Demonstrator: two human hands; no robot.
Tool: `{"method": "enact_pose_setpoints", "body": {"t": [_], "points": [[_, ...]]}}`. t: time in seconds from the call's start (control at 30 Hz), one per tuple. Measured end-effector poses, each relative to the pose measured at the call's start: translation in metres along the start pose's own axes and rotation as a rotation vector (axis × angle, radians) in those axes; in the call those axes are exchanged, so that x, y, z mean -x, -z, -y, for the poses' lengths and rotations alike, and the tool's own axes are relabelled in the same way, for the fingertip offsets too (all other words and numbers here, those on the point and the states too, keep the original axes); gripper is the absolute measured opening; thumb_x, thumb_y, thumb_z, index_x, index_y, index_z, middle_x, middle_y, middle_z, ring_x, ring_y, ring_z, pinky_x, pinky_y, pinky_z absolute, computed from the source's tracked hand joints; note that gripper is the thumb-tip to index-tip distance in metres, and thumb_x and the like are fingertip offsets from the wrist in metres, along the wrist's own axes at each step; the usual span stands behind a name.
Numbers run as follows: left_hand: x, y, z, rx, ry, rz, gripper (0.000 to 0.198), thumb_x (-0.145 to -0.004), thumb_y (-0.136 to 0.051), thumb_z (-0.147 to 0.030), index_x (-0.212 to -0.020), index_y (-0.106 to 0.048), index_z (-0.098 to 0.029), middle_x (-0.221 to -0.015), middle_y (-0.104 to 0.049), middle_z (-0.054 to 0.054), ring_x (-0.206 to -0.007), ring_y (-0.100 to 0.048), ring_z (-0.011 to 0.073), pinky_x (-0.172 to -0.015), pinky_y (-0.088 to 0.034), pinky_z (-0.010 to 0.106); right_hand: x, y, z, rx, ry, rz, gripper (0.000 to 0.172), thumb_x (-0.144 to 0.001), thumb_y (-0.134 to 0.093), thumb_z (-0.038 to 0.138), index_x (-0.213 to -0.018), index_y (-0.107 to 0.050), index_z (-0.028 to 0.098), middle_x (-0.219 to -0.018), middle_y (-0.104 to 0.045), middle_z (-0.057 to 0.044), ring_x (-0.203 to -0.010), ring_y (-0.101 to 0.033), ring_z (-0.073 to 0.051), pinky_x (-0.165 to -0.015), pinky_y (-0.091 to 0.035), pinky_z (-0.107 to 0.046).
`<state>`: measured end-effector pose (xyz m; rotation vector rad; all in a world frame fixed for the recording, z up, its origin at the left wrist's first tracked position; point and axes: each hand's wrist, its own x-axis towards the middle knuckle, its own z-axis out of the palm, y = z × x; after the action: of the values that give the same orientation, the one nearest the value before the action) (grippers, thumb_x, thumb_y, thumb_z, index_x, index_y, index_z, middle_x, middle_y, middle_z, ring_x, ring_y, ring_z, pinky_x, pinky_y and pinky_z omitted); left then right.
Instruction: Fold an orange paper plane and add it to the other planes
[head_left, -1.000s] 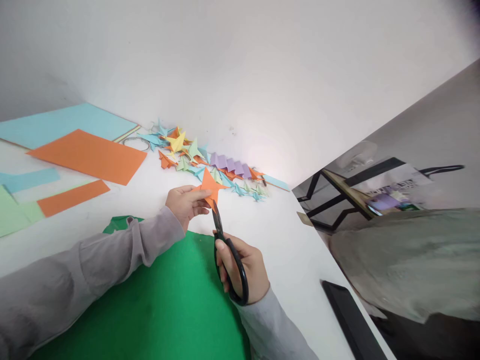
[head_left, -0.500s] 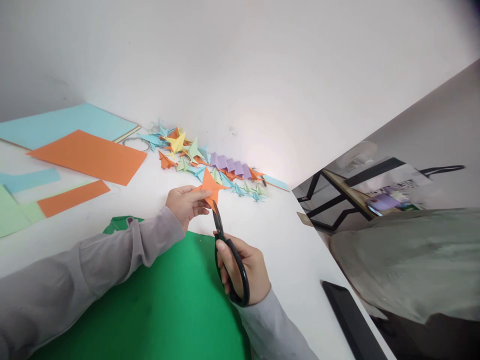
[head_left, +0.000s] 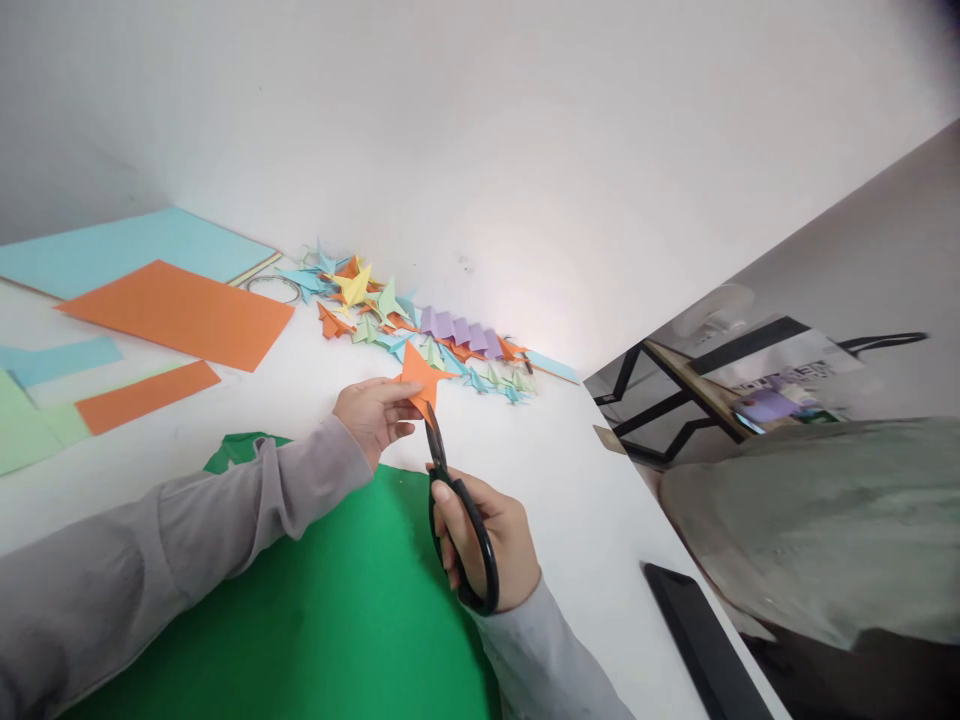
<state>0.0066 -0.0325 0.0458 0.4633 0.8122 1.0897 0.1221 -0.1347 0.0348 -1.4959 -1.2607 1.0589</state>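
Note:
My left hand (head_left: 379, 415) pinches a folded orange paper piece (head_left: 421, 375) with pointed tips, holding it up above the white table. In my right hand (head_left: 495, 540) is a pair of black-handled scissors (head_left: 439, 450), fingers wrapped through the loops. The blade tips touch the lower edge of the orange paper, and the blades look nearly closed. Beyond the hands lies a pile of folded paper pieces (head_left: 356, 285) in yellow, blue, green and orange, with a pleated purple paper strip (head_left: 461, 332) beside them.
A large orange sheet (head_left: 187, 310), a stack of blue sheets (head_left: 135, 245), an orange strip (head_left: 148, 397) and pale green paper (head_left: 22, 430) lie at the left. A black flat object (head_left: 701, 640) rests near the right table edge. Green cloth (head_left: 322, 600) fills the front. A wire coil (head_left: 271, 288) lies behind.
The orange paper and my left hand have shifted very slightly downward. The scissors stay at the paper's lower edge, and the rest looks the same.

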Motion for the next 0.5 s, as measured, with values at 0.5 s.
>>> {"method": "enact_pose_setpoints", "body": {"t": [0.5], "points": [[0.0047,-0.0036,-0.0035,0.076,0.187,-0.033,0.006,-0.068,-0.064,-0.013,-0.068,-0.059,-0.011,-0.059,-0.06,0.001,-0.047,-0.053,0.0049,-0.038,-0.035,0.013,0.0021,-0.0013,0.004,-0.004,-0.019,-0.001,0.045,-0.07,-0.059,0.057,-0.054,-0.049,0.016,-0.034,-0.04,0.007,-0.024,-0.032,-0.003,-0.023,-0.025,-0.013]]}}
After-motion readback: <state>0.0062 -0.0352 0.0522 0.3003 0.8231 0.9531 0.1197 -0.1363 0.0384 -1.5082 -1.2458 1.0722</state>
